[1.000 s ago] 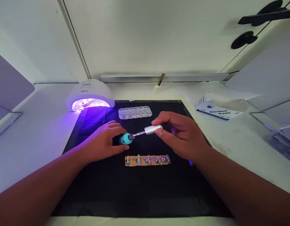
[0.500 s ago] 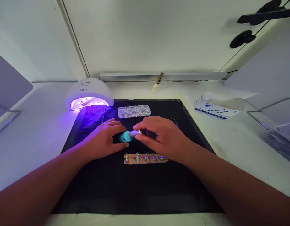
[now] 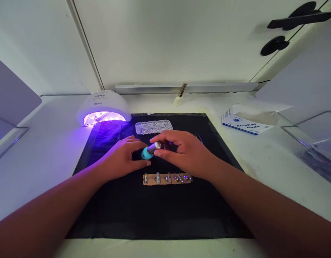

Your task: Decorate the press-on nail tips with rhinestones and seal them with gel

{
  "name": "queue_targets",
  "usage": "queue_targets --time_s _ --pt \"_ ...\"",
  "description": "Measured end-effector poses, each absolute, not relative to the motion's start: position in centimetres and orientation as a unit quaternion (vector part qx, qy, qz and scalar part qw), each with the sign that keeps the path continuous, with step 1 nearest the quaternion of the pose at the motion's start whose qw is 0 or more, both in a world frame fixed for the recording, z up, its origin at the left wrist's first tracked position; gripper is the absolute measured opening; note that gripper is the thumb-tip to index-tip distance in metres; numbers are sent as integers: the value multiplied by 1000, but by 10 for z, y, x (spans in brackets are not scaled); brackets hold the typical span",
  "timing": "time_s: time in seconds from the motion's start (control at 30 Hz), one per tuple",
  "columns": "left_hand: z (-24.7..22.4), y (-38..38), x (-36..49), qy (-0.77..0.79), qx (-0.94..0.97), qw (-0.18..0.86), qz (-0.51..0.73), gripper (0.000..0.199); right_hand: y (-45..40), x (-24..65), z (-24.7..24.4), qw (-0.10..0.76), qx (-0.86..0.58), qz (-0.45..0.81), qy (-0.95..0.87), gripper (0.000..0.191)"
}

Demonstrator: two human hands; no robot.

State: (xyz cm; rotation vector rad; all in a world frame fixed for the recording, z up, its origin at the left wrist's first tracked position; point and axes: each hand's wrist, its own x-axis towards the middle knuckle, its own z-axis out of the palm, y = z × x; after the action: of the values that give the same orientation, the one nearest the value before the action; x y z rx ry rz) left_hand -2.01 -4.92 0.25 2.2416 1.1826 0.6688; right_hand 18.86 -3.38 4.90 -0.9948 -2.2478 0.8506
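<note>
My left hand (image 3: 124, 154) curves its thumb and fingers around the round teal body of a nail polish bottle (image 3: 147, 153). The bottle's silver cap (image 3: 155, 147) tilts up to the right, pinched between thumb and fingers of my right hand (image 3: 183, 152). Cap and body meet, and I cannot tell whether the cap is loose. Just in front of my hands, a tan strip (image 3: 151, 180) bears several decorated false nails (image 3: 157, 178) with shiny stones. Behind the bottle sits a clear compartment case (image 3: 154, 127) of small sparkling pieces.
A white nail lamp (image 3: 104, 104) glows purple at the black mat's (image 3: 154, 218) back left corner. Beyond the mat stands a pale bottle with gold cap (image 3: 180, 95). An open alcohol pads box (image 3: 246, 123) is at right. Thin metal tools (image 3: 199, 138) lie behind my right hand.
The cap end of the bottle has tipped further upward, and its silver top now faces more towards me. Both hands stay on the bottle. The view has shifted slightly.
</note>
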Motion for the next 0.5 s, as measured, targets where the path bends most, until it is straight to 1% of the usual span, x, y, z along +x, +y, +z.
queue_targets --time_s 0.1,0.5 --pt "2 -50 -20 438 826 255 246 18 -34 188 49 272 -364 319 -832 16" --pt "-1 -48 -21 433 835 252 230 20 -35 193 52 325 -360 254 -837 9"
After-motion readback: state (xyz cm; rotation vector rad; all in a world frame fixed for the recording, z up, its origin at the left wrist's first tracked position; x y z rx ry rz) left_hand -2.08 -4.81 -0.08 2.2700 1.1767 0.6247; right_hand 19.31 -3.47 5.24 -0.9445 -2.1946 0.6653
